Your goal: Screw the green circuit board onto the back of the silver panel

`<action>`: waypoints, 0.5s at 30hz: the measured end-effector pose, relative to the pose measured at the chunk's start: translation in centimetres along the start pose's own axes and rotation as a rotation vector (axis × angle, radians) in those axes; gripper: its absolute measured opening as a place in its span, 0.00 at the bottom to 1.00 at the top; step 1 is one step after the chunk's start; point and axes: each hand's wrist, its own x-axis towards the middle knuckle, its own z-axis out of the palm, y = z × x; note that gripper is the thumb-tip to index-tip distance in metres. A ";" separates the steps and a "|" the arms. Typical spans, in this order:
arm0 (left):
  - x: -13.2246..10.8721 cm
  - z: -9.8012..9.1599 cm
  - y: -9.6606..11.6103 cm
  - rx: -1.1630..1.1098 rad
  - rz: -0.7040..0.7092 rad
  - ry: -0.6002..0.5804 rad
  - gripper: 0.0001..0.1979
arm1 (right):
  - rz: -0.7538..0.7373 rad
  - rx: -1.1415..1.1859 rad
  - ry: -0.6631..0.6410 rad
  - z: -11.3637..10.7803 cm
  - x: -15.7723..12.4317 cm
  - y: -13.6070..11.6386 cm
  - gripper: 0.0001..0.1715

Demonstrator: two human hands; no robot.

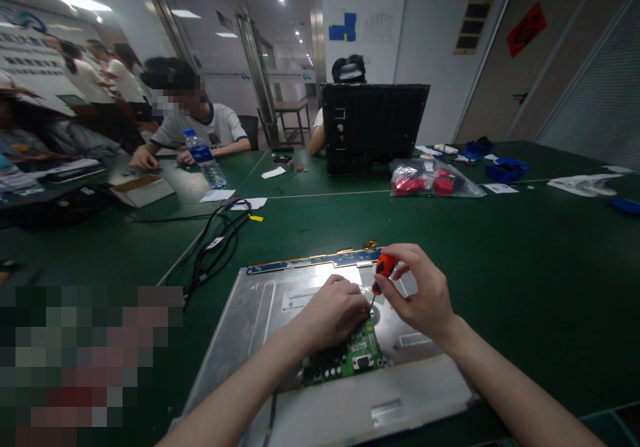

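My right hand (425, 293) is closed around the red and black handle of a small screwdriver (385, 267), which stands tilted with its shaft pointing down. The tip meets the upper corner of a green circuit board (361, 352). My left hand (336, 310) rests over that board, its bent fingers pressed together beside the tip; whatever they hold is hidden. Under both hands lies a silver metal display panel (265, 307) with its back up. A narrow blue circuit strip (310, 261) runs along the panel's far edge.
Black cables (220, 237) lie left of the panel. Farther back are a water bottle (206, 160), an upright black monitor (375, 130), a plastic bag with red items (433, 179) and blue trays (507, 169). Across the green table (500, 253) sits a person (200, 117); another is behind the monitor.
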 end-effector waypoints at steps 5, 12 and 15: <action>0.0 0.0 0.0 0.012 0.002 0.000 0.07 | 0.008 -0.009 -0.012 0.0 0.0 0.0 0.20; 0.0 -0.1 0.1 0.014 0.000 0.006 0.08 | 0.024 -0.001 -0.009 0.0 -0.2 0.0 0.21; 0.0 0.0 0.0 0.010 0.000 0.002 0.07 | 0.037 -0.016 0.006 0.0 -0.2 0.1 0.19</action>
